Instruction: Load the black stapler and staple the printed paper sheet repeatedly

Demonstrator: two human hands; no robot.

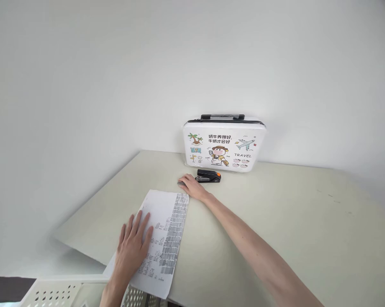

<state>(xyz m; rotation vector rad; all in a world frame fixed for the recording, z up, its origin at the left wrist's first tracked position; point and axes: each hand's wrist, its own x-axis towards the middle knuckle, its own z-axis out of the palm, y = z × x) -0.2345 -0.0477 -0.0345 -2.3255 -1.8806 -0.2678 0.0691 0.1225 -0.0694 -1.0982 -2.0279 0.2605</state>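
The left hand (pixel 133 245) lies flat on a printed sheet (pixel 171 221) at the near left of the bench (pixel 275 213). Its fingers are spread and the palm is down, so its grip is fully open and holds nothing; it only presses. That seems to be the point of the pose. The near end of the sheet hangs past the bench edge, above a white perforated basket (pixel 51 294), and the weight of the palm likely keeps the paper from sliding off or turning.

The right hand (pixel 192 185) is stretched out to the far side, just past the far right corner of the sheet. It rests knuckles up over a small grey thing (pixel 180 183) that shows at its fingertips. Whether the grip has closed on that thing or merely covers it, I cannot tell, as the fingers hide it.

A black stapler (pixel 209 175) with an orange end lies just to the right of this hand, very close but apparently not touching. It sits flat on the bench, within easy reach of the sheet. Behind it a white case (pixel 224 147) with cartoon travel prints stands upright on its long edge against the wall (pixel 115 85), handle on top and clear of the paper.
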